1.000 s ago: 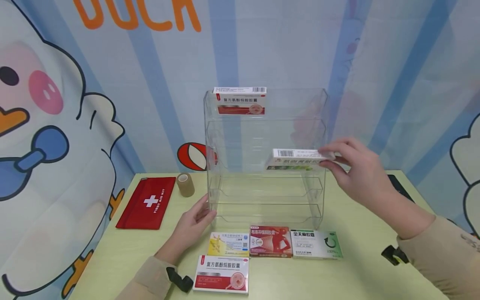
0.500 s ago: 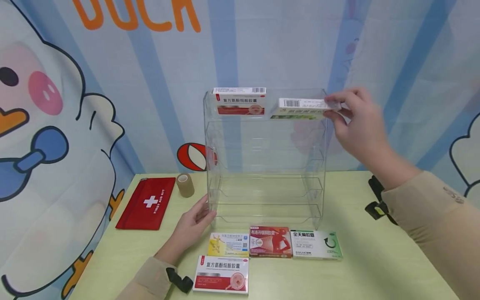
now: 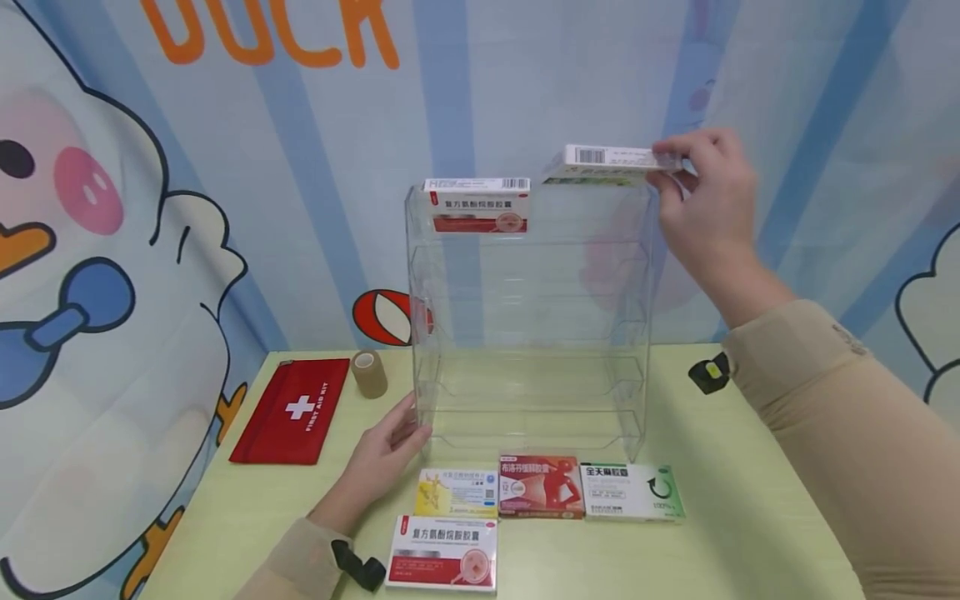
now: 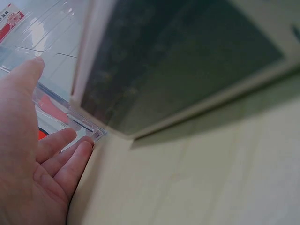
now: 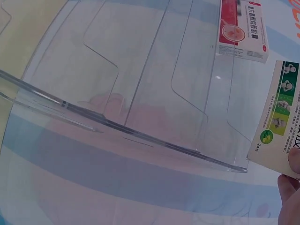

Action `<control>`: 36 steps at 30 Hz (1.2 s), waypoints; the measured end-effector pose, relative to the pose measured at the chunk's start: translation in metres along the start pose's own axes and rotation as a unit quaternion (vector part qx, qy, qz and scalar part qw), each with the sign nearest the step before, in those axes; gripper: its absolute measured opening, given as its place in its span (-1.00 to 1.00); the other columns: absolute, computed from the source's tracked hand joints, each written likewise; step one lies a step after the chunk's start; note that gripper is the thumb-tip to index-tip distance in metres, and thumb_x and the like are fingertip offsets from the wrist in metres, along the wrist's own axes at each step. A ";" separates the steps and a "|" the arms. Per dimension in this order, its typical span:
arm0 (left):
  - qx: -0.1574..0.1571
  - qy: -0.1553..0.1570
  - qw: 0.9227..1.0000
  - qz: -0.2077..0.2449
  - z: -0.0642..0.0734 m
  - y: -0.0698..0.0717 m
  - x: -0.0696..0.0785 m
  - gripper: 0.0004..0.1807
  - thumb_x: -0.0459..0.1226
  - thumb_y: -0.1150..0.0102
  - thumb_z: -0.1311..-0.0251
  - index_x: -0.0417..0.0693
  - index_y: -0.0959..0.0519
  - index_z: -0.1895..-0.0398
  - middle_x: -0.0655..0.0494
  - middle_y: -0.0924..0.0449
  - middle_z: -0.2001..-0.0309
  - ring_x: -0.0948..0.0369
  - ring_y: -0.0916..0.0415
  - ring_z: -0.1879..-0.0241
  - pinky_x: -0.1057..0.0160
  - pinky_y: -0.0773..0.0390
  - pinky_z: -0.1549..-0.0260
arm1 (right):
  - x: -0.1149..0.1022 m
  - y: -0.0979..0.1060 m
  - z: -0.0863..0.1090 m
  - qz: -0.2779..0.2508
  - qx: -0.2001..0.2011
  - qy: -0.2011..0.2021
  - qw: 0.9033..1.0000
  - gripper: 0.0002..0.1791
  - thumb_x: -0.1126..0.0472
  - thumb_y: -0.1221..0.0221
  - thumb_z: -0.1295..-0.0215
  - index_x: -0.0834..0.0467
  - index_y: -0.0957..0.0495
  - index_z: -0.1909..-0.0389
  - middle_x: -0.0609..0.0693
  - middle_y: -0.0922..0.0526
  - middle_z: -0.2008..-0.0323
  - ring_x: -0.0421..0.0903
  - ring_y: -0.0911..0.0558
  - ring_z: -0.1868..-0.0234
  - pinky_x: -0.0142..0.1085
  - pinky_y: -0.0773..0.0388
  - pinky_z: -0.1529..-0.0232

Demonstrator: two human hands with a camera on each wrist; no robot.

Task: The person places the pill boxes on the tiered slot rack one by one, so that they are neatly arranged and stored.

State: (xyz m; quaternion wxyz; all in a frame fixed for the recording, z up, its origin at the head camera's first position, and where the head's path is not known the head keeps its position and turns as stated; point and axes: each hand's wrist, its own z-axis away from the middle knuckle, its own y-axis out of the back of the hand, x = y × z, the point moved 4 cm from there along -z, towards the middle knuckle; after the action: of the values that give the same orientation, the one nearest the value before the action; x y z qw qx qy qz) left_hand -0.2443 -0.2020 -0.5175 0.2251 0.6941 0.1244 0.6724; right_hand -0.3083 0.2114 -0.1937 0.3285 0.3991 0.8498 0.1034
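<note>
At the upper right of the head view, my right hand pinches one end of a white and green medicine box. The box is held flat, level with the top edge of a clear tiered display rack; in the right wrist view its green-pictured face shows. My left hand holds the rack's lower left side, thumb toward the front and fingers on the outer side. A red and white capsule box stands in the rack's top tier at the left.
Before the rack lie a yellow box, a red box, a white and green box and another red and white box. A red first aid pouch and a tan tape roll are at left.
My right hand has raised the white and green medicine box from mid-height of the rack to its top edge. My left hand has stayed at the rack's side.
</note>
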 end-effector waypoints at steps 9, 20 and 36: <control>-0.001 -0.006 1.000 -0.001 0.002 0.001 0.004 -0.17 0.14 -0.28 -0.55 0.55 -0.14 -0.77 0.02 -0.48 -0.62 -0.05 -0.47 -0.60 -0.15 -0.57 -0.51 | 0.012 -0.010 0.000 0.004 -0.025 -0.025 0.999 -0.70 0.44 -0.22 -0.57 0.29 -0.70 -0.23 0.22 -0.56 -0.24 0.10 -0.63 -0.33 -0.12 -0.69 -0.46; -0.003 -0.009 1.000 0.001 0.002 0.002 0.003 -0.17 0.12 -0.27 -0.55 0.58 -0.13 -0.77 0.03 -0.47 -0.63 -0.04 -0.46 -0.61 -0.13 -0.57 -0.51 | 0.013 -0.020 0.002 0.009 -0.038 -0.019 0.999 -0.71 0.39 -0.23 -0.59 0.29 -0.72 -0.23 0.22 -0.61 -0.25 0.13 -0.67 -0.32 -0.10 -0.69 -0.45; -0.003 -0.014 1.000 0.006 0.003 0.002 0.000 -0.19 0.13 -0.28 -0.55 0.61 -0.14 -0.75 0.06 -0.49 -0.61 -0.04 -0.48 -0.60 -0.12 -0.59 -0.49 | 0.013 -0.031 -0.004 0.036 -0.060 -0.003 0.998 -0.73 0.35 -0.24 -0.60 0.26 -0.74 -0.20 0.18 -0.68 -0.29 0.15 -0.72 -0.25 -0.01 -0.76 -0.33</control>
State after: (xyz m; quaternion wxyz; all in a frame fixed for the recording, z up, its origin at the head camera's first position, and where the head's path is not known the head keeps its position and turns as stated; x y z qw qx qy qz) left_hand -0.2417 -0.2039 -0.5170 0.2247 0.7036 0.1155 0.6642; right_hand -0.3357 0.2013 -0.2102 0.3500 0.4093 0.8263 0.1649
